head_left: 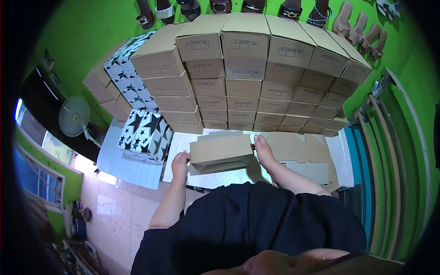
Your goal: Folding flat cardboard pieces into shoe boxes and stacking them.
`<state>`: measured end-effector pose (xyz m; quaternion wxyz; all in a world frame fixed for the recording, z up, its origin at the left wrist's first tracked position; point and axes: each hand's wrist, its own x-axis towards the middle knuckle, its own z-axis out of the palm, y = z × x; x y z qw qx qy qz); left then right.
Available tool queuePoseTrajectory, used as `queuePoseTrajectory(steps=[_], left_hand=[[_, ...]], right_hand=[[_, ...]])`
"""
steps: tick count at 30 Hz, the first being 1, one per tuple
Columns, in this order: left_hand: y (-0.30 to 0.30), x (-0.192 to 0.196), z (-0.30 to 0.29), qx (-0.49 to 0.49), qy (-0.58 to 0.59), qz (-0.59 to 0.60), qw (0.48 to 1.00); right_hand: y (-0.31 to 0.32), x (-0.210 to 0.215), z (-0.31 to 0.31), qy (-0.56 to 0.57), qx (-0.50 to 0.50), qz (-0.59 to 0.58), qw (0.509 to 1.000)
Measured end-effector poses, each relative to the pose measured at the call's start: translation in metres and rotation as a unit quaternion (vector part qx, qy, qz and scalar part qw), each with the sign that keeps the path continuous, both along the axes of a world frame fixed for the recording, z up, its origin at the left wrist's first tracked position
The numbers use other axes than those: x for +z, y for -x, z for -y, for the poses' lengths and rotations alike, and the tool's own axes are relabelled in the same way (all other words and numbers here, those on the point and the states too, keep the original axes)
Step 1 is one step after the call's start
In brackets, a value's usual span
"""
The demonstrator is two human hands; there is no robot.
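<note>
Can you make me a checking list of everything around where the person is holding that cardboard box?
Surface: a pale shiny sheet lies under the work, on a tiled floor.
Job's things: a brown cardboard box is held up at both ends; flat cardboard blanks lie to its right.
Clutter: black-and-white star boxes sit to the left.
Hands: the left hand grips the box's left end, the right hand its right end.
Cables: nothing seen.
Surroundings: a tall stack of brown boxes stands behind, sandals hang on the green wall, a fan stands at left, wooden rails at right.
</note>
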<state>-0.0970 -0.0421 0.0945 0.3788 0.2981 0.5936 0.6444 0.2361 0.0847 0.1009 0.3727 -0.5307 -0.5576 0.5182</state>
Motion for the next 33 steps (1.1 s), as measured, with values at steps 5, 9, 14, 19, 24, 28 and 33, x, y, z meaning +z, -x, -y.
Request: queuePoseTrajectory(steps=[5,9,14,19,24,28,33], left_hand=[[0.009,-0.016,0.018,0.019,0.017,-0.038,0.999],[-0.001,-0.031,0.028,-0.013,0.156,-0.009,0.988],[-0.002,-0.043,0.041,-0.079,0.291,-0.022,0.953],[-0.014,-0.030,0.044,-0.143,0.369,-0.066,0.916],[-0.004,-0.050,0.053,-0.160,0.310,-0.120,0.929],[-0.014,0.006,0.066,-0.171,0.314,-0.266,0.895],[0.008,0.019,0.079,-0.178,0.154,-0.243,0.941]], right_hand=[[-0.004,0.011,0.014,-0.001,0.028,0.031,0.999],[-0.018,-0.024,0.019,0.026,0.054,0.111,0.992],[-0.025,-0.048,0.015,0.135,0.124,0.104,0.978],[-0.023,-0.040,0.024,0.169,0.269,0.187,0.930],[-0.023,-0.052,0.032,0.059,0.286,0.248,0.924],[-0.019,0.006,0.049,0.003,0.314,0.258,0.913],[-0.019,0.042,0.054,-0.002,0.294,0.201,0.934]])
